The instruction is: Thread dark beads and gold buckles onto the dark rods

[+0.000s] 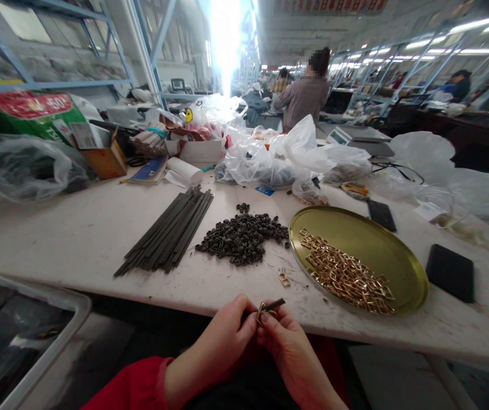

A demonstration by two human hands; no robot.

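Note:
Close together at the table's front edge, my left hand (233, 327) and my right hand (285, 341) are both closed at the fingertips. Between them is a gold-coloured buckle (261, 312), pinched by my right fingers. A dark strap (275, 304) passes by the buckle, its short end sticking out to the right; my left fingers grip its other part, mostly hidden. Just beyond lies a loose gold buckle (284, 278). Behind it is a heap of small dark loops (244, 236). Long dark strips (167, 230) lie to the left, and a pile of gold buckles (347, 273) to the right.
The buckle pile rests in a round gold tray (381, 245). A black phone (381, 215) and a black flat case (450, 272) lie right of it. Plastic bags (270, 159) crowd the back. A plastic bin (69, 324) stands low left. Another person (306, 94) stands beyond the table.

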